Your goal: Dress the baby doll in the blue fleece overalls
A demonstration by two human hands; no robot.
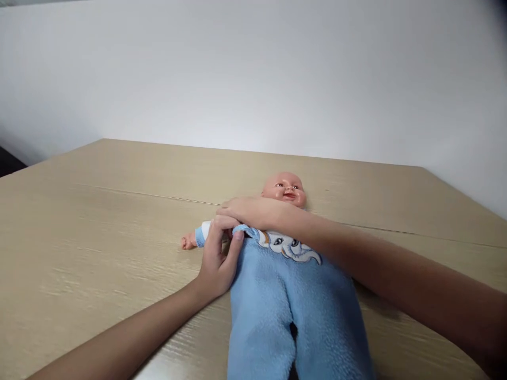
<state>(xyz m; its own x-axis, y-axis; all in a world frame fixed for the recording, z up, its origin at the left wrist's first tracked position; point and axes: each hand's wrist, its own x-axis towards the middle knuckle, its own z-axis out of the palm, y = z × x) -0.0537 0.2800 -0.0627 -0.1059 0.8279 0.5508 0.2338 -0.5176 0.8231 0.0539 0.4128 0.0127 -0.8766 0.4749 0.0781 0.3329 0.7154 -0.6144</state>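
Observation:
A baby doll (284,186) lies on its back, its bald head at the far end. It wears fleecy blue overalls (265,306) with a white elephant patch (291,247) on the chest, over a white sleeve with a blue cuff (200,236). My left hand (219,256) is closed on the overalls' upper edge by the armhole, thumb on the fabric. Across the doll's chest reaches my right hand (251,211), its fingers bent over the shoulder beside my left fingers. Its fingertips are hidden, and what they hold does not show. My right forearm covers the doll's other arm.
The doll rests on a light wooden table (119,253) with a seam running across it. Beyond the table's far edge stands a plain white wall (253,79). A dark object (8,162) shows at the left edge of the view.

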